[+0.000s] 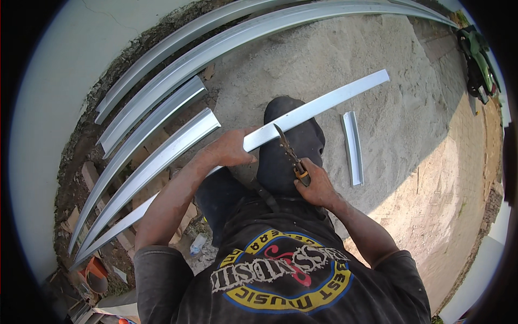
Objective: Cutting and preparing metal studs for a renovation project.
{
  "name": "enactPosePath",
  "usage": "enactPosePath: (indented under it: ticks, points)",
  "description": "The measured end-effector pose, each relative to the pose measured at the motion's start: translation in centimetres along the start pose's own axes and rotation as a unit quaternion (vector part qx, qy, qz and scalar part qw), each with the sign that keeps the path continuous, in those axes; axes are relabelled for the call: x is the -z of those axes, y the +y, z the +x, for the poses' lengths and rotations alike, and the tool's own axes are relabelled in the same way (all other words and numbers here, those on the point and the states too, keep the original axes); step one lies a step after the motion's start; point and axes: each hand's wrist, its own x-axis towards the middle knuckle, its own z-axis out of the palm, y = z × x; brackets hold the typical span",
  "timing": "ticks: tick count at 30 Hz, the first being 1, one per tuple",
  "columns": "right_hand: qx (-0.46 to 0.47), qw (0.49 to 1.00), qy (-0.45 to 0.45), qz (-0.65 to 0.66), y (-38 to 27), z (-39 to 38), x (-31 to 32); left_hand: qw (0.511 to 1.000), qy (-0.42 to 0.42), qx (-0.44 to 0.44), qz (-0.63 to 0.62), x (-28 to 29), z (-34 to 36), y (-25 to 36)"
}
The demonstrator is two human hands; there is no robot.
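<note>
Left hand (233, 148): closed on metal profile (329, 106), mid-frame; long, smooth, bright, across the knee (283, 105).
Right hand (317, 184): gripping snips (288, 147), tip over profile's lower edge; contact unclear.
Free end: squared, upper right of centre, open room over rough concrete (372, 46).
Offcut (353, 148): short channel, right of centre.
Long profiles (226, 42): upper left, crowding that side.

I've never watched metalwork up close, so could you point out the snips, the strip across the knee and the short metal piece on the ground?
Snips (290, 151): head view, near the pivot.
Strip (324, 106): head view, middle of its broad face.
Short metal piece (353, 148): head view, middle of its channel.
</note>
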Motion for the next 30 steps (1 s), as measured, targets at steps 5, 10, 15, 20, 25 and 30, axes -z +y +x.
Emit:
enactPosePath:
  ticks: [5,10,15,20,25,30]
  points:
    - [-0.008,0.999,0.007,-0.033,0.7,0.2,-0.7,1.000,0.004,0.002,0.015,0.1,-0.4,0.6]
    - [-0.001,0.999,0.008,-0.046,0.1,0.4,-0.1,0.999,0.034,-0.004,0.029,-0.5,0.0,-0.6]
    - [-0.075,0.995,-0.036,-0.050,-2.5,-0.8,1.7,1.000,-0.016,-0.005,0.023,-0.8,0.6,-1.1]
    - [-0.127,0.986,-0.104,-0.021,-4.4,-0.3,3.8,1.000,-0.016,0.004,0.019,-0.9,0.2,-0.6]
    - [-0.085,0.994,-0.067,-0.003,-1.0,-0.6,1.6,1.000,-0.008,-0.007,0.021,-0.4,-0.4,0.4]
    - [-0.069,0.996,-0.059,-0.002,-1.2,-1.0,1.6,1.000,-0.011,-0.004,0.023,-0.5,-0.3,0.2]
